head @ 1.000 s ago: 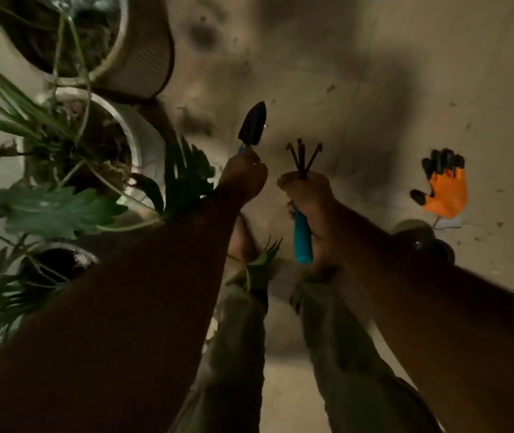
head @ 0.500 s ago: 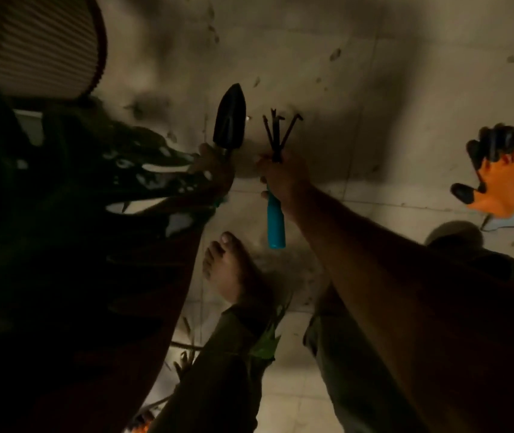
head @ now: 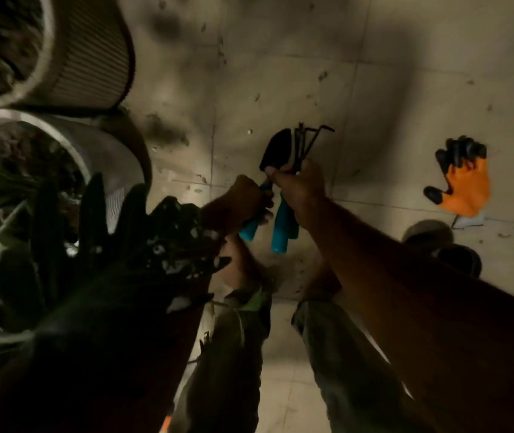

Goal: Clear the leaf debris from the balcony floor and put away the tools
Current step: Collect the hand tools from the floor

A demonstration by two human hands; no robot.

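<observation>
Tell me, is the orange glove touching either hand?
Apart. The head view shows the orange glove lying flat on the floor, with bare tile between it and the right hand; the left hand is farther away.

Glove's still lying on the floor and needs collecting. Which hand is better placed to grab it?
Left, probably, though the glove lies on the right. The right hand is full, clamping the trowel and rake. The left hand holds one blue handle, which looks about to pass over.

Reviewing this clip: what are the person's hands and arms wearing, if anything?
Both hands, left and right, are bare, with no gloves, rings or watch visible. Both forearms are uncovered as far as the frame shows; no sleeve appears. An orange-and-black glove lies unworn on the floor.
</observation>
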